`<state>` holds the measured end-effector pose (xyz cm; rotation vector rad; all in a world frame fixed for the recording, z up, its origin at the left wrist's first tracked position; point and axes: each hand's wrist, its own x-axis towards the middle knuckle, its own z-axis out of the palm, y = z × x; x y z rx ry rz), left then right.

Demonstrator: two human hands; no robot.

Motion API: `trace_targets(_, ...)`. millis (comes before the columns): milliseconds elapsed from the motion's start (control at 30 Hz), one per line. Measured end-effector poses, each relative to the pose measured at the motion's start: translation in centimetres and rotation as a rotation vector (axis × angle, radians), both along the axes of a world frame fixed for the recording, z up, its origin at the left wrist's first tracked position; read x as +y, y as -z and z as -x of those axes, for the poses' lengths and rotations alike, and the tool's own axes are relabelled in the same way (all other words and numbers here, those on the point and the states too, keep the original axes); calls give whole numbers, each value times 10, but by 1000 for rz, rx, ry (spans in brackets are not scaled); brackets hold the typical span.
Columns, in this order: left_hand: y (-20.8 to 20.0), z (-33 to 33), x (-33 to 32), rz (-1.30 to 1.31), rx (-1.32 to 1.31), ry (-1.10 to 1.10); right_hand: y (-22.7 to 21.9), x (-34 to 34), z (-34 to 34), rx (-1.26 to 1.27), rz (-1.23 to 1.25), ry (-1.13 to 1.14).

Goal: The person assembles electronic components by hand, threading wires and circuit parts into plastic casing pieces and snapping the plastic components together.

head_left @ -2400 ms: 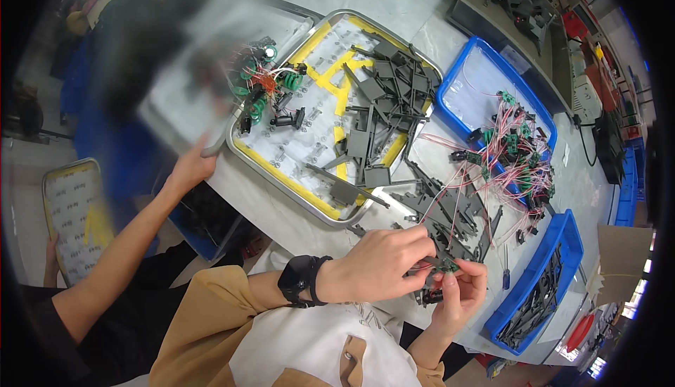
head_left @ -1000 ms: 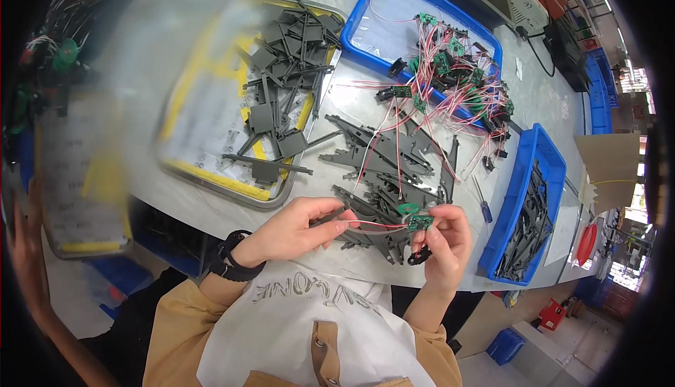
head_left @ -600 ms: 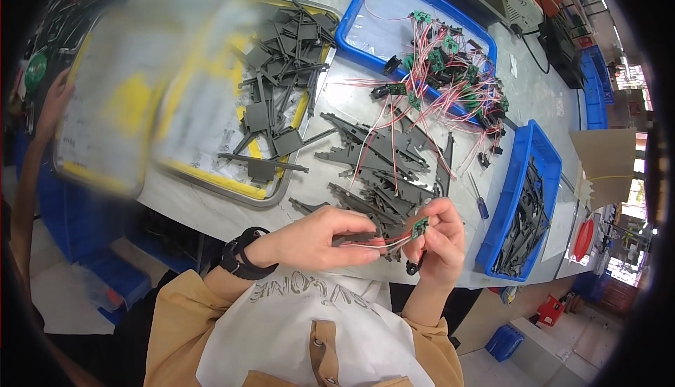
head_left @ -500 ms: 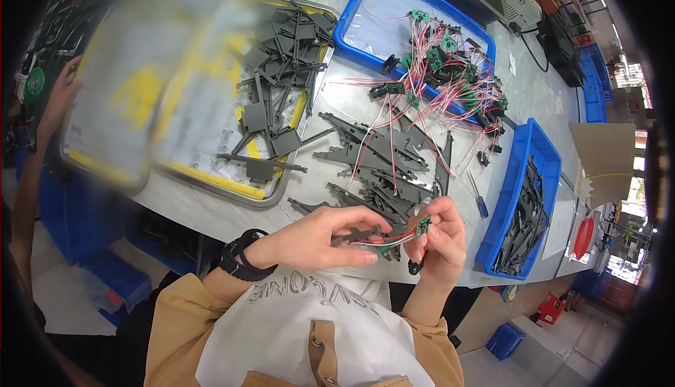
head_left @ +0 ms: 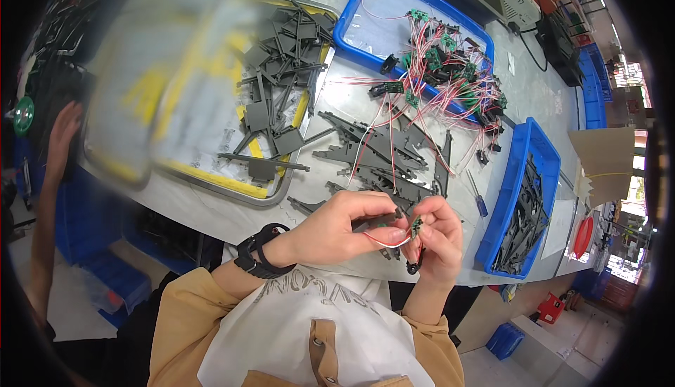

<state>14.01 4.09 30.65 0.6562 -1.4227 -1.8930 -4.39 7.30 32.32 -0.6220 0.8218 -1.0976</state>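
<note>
My left hand [head_left: 342, 231] is closed round a dark grey plastic part [head_left: 380, 220], with its thumb close to red and white wires [head_left: 383, 243]. Pinched between the fingers of my right hand [head_left: 441, 238] is a small green circuit board [head_left: 415, 228]. A black piece [head_left: 413, 268] hangs below that hand's fingers. The two hands almost meet over the table's near edge. Just beyond them lies a pile of long dark grey plastic parts [head_left: 380, 151]. How the board and the grey part touch is hidden by my fingers.
A blue tray [head_left: 344, 32] holds a tangle of wired circuit boards [head_left: 443, 63]. To the left, a yellow-edged tray [head_left: 211, 179] carries flat grey parts. At right are a screwdriver [head_left: 479, 200] and a blue bin [head_left: 492, 246] of grey parts. Another person's hand [head_left: 65, 130] shows far left.
My left hand has moved right and up toward the right hand, its fingers now closed on the grey part. The circuit board has tilted more upright. The other person's hand has moved down.
</note>
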Motion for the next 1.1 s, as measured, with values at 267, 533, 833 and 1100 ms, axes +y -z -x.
trace_targets(267, -2, 5, -1, 5, -3, 50, 0, 0, 3, 0, 37, -9)
trace_targets(533, -15, -18, -12, 209, -87, 313, -14, 7, 8, -107, 27, -144)
trace_targets(833, -16, -48, -2, 298, -182, 237, -12, 9, 43, 71, 233, 55)
trace_targets(1100, 9, -43, 10, 359, -568, -21, -13, -2, 29, 1569, 531, 10)
